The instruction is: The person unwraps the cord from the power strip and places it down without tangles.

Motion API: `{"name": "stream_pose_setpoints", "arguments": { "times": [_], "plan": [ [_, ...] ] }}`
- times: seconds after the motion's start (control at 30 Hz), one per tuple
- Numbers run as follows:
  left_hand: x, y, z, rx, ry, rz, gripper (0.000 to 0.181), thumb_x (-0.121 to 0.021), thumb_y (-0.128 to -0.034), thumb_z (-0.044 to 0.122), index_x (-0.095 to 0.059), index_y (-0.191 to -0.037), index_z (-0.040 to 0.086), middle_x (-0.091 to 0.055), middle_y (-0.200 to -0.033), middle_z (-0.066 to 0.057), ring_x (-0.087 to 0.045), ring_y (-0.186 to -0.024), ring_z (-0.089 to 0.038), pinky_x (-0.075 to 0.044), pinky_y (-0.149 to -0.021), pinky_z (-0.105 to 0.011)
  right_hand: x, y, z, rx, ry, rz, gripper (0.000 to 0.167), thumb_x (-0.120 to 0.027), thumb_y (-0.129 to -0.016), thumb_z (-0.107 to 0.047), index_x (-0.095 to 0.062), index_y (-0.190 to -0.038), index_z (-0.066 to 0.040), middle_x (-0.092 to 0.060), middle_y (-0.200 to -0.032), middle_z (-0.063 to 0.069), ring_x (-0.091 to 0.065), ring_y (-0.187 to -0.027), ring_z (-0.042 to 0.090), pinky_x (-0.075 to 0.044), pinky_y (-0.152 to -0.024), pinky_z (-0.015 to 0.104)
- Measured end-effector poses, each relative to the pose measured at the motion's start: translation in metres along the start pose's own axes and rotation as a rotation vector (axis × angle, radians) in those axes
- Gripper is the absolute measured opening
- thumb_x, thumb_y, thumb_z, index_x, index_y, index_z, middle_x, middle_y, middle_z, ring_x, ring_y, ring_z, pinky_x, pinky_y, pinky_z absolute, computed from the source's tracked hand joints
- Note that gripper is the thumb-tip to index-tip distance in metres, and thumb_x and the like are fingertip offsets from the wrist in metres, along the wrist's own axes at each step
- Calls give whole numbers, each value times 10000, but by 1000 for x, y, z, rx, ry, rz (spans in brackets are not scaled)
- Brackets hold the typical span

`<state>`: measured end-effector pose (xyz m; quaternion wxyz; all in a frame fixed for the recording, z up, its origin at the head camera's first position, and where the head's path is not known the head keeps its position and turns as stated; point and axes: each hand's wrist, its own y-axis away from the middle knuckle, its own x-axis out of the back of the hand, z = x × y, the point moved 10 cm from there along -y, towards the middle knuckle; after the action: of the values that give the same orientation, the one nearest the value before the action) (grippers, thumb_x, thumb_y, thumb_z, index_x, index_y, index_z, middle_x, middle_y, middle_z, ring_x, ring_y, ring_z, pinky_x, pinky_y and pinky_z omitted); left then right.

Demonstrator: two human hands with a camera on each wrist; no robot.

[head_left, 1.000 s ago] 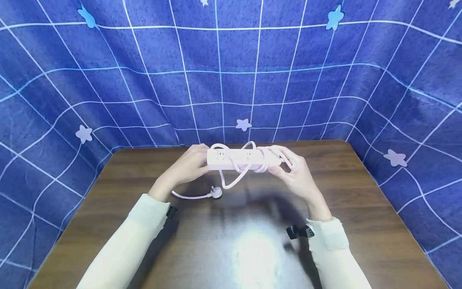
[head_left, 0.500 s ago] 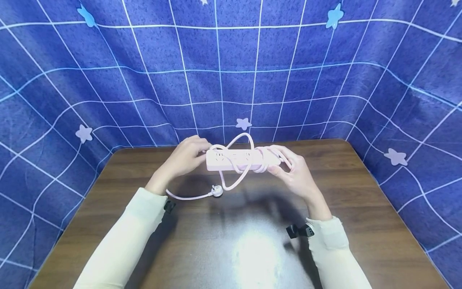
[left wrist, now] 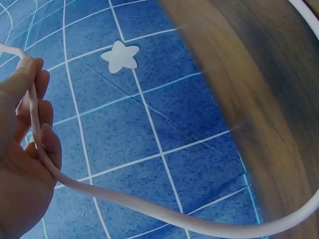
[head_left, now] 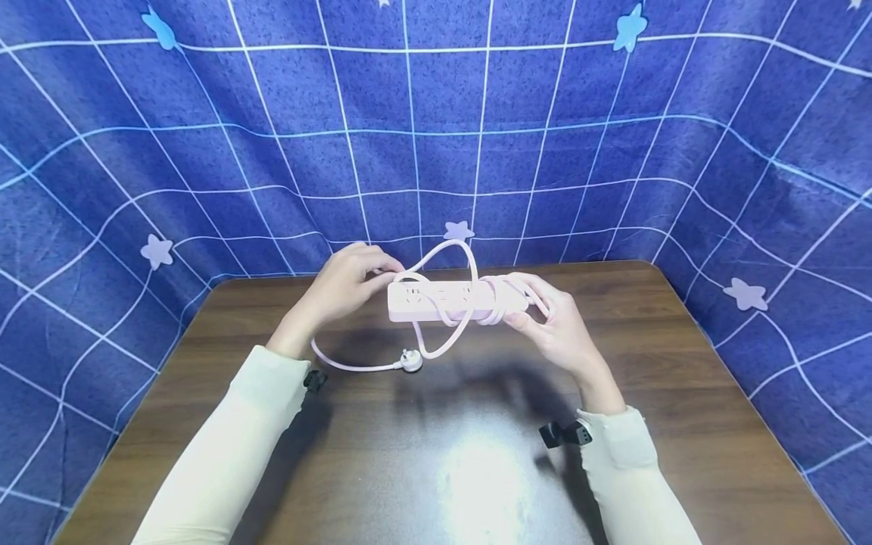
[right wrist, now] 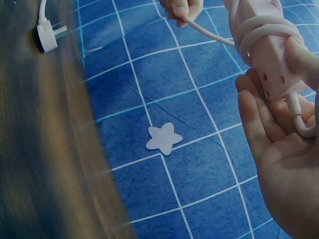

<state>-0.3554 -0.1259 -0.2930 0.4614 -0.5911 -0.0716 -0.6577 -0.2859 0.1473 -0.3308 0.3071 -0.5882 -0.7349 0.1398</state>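
Head view: a blue cloth (head_left: 446, 98) with a pale grid hangs at the back and down both sides, and the brown table (head_left: 681, 393) runs up to it at its far edge. Over the table, short of that far edge and about midway between its two far corners, the white power strip (head_left: 454, 297) is held up in the air, lengthwise from side to side. The right hand (head_left: 564, 329) grips its right end between thumb and fingers, narrow around the casing; the left hand (head_left: 347, 278) is by the other end, thumb and forefinger pinching the cord (head_left: 357, 369), which also crosses its palm in the left wrist view. The cord work looks partway along: several turns lie snug around the right end of the strip, while a wide loop stands slack above its middle and dips below its front. Left unwrapped, too, is the stretch between the left hand and the plug, curving low over the table. Smallest is the plug (head_left: 411, 360), prongs showing, in front of the strip and farther in from the far edge; it seems to rest on the tabletop, joined to none of the sockets.
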Motion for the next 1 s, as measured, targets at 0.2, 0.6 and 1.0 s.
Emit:
{"name": "stream_pose_setpoints", "arguments": {
  "times": [0.2, 0.6, 1.0],
  "plan": [
    [10, -3, -4, 41, 31, 37, 105, -780, -982, 241, -819, -1075, 208, -758, -970, 86, -679, -926, -142, -491, -868, -399, 1, 0, 1, 8, 28, 10, 489, -752, -928, 39, -634, -1401, -8, -703, -1330, 151, -645, -1206, 86, -480, -1074, 236],
    [35, -9, 4, 59, 6, 109, 115, -801, -966, 261, -823, -1059, 197, -744, -950, 67, -713, -949, -143, -562, -885, -387, -1, 0, 4, -4, -35, 2, 500, -739, -916, 72, -630, -1400, 12, -698, -1321, 181, -660, -1155, 107, -527, -1013, 236],
    [57, -15, 24, 47, 7, 175, 94, -806, -963, 257, -831, -1036, 203, -745, -939, 65, -675, -879, -121, -522, -805, -354, -2, 1, 7, -20, 8, -11, 470, -737, -956, 12, -630, -1413, -21, -707, -1318, 144, -656, -1181, 94, -497, -1050, 236]
  ]
}}
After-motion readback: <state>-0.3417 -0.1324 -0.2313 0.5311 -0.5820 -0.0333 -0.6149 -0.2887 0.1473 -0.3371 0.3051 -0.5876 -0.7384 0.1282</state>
